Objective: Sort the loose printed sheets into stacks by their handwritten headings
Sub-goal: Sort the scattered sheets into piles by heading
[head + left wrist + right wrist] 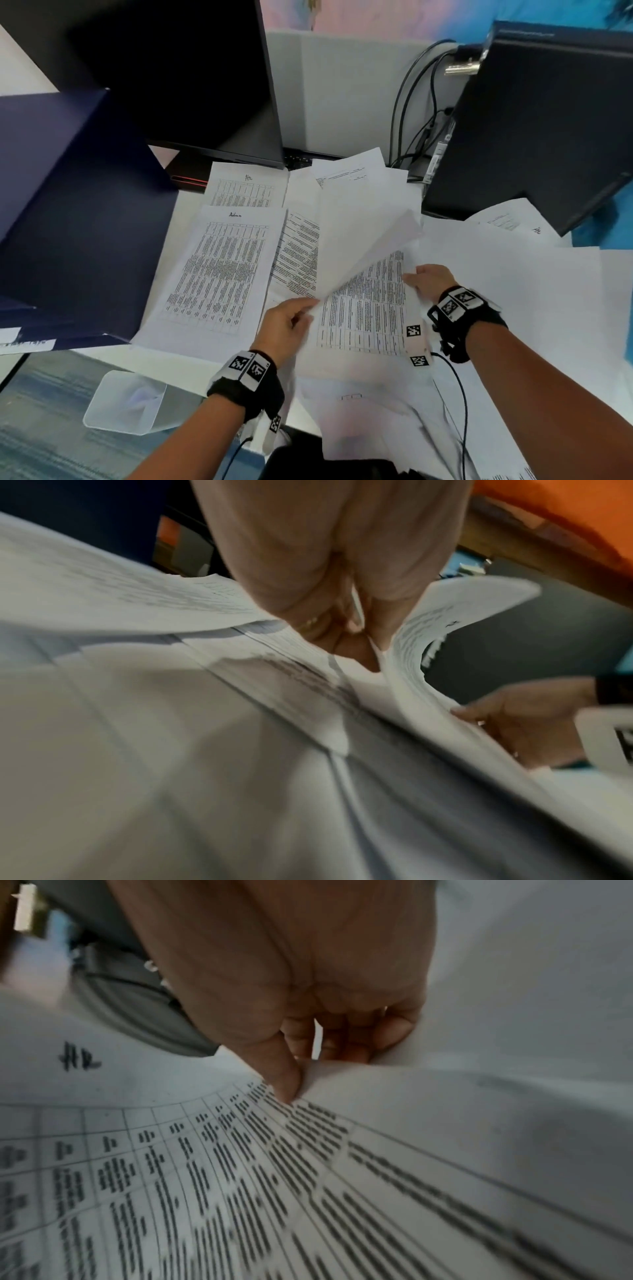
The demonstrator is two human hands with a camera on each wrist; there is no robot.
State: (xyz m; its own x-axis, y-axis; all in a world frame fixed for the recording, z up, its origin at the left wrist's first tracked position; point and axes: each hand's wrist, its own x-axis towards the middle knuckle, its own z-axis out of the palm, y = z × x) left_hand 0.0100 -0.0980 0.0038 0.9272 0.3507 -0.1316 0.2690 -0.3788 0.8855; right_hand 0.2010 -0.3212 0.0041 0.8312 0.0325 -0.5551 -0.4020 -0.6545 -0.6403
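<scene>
Left hand [286,329] and right hand [426,279] each pinch thin, curling printed sheets [363,308].

Head view looking down from above, wrist views close, all sharing the lifted sheet [359,246].

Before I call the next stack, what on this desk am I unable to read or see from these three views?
- Heading of the lifted sheet pinched by the left hand: head view shows only its blank back.
- Heading of the table sheet under the right hand: covered by the lifted sheet.
- Table text: too small in the head view, blurred in both wrist views.
- Papers at the bottom of the head view: cut off by the frame edge.
</scene>
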